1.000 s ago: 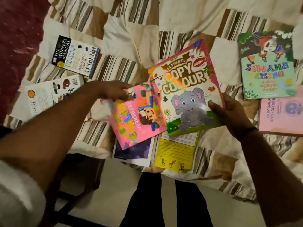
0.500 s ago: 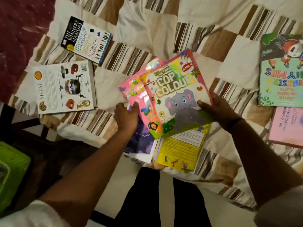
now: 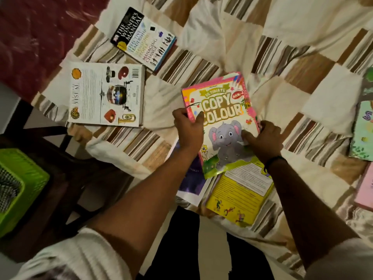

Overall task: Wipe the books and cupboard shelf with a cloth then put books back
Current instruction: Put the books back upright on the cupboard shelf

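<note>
Both forearms reach up from the lower corners of the frame and meet at centre. The left hand [image 3: 188, 128] grips the left edge of the Copy Colour book [image 3: 222, 106], with its thumb on the cover. The right hand [image 3: 266, 138], a black band at its wrist, grips the right edge, with its thumb on the elephant picture.

The book sits at centre frame over the bedspread [image 3: 292, 93], its lower end overlapping a yellow book [image 3: 240, 195] and a purple book [image 3: 191, 178]. The cover has a pink border, gold lettering, a grey elephant and green grass. Its long axis runs up and down the frame, the top leaning slightly left, and the title faces the wearer.

The Winner's Manual [image 3: 143, 39] and a white book [image 3: 107, 96] lie at upper left.
</note>
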`<act>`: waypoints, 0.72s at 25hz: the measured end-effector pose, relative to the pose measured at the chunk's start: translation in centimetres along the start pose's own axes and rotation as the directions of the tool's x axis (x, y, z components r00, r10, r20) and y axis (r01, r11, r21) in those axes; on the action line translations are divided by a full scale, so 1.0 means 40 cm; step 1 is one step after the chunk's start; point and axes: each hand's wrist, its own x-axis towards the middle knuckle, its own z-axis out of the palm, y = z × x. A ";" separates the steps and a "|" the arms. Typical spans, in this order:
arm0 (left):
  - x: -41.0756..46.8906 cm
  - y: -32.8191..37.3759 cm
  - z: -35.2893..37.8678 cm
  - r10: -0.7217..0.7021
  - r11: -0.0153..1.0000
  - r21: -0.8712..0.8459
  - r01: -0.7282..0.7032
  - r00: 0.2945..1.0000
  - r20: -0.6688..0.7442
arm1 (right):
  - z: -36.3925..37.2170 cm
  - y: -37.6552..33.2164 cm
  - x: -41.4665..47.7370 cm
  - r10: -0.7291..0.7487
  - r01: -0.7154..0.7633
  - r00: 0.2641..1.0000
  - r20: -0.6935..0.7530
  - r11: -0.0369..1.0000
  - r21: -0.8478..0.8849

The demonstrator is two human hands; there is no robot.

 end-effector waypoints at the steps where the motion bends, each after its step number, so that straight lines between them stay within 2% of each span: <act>1: -0.014 0.006 0.000 -0.004 0.996 -0.090 0.010 0.998 0.056 | -0.016 -0.016 0.002 0.085 -0.093 0.995 0.056 0.984 0.154; 2: -0.026 0.020 -0.007 -0.036 0.982 -0.180 0.056 0.993 0.110 | -0.036 -0.029 0.002 0.154 -0.186 0.979 0.131 0.942 0.279; 3: -0.032 0.043 -0.022 -0.077 0.952 -0.279 0.122 0.983 0.166 | -0.060 -0.047 -0.002 0.160 -0.226 0.965 0.208 0.910 0.348; 4: -0.035 0.070 -0.043 -0.119 0.907 -0.369 0.202 0.965 0.235 | -0.085 -0.063 -0.009 0.124 -0.209 0.958 0.258 0.918 0.336; 6: -0.075 0.139 -0.135 -0.108 0.815 -0.502 0.291 0.926 0.362 | -0.160 -0.136 -0.073 0.005 -0.095 0.962 0.273 0.944 0.317; 8: -0.150 0.207 -0.234 -0.037 0.762 -0.585 0.277 0.921 0.388 | -0.237 -0.218 -0.146 -0.177 0.062 0.947 0.266 0.918 0.391; 11: -0.314 0.291 -0.416 0.020 0.707 -0.692 0.150 0.973 0.231 | -0.336 -0.385 -0.303 -0.481 0.297 0.820 0.311 0.822 0.486; 14: -0.488 0.331 -0.596 0.010 0.709 -0.705 -0.030 0.999 -0.033 | -0.368 -0.531 -0.476 -0.631 0.362 0.660 0.408 0.742 0.564; 16: -0.642 0.324 -0.727 -0.027 0.747 -0.652 -0.129 0.974 -0.224 | -0.359 -0.628 -0.631 -0.705 0.417 0.540 0.459 0.698 0.582; 18: -0.809 0.290 -0.856 -0.085 0.736 -0.653 -0.178 0.933 -0.350 | -0.330 -0.730 -0.815 -0.768 0.462 0.372 0.521 0.640 0.614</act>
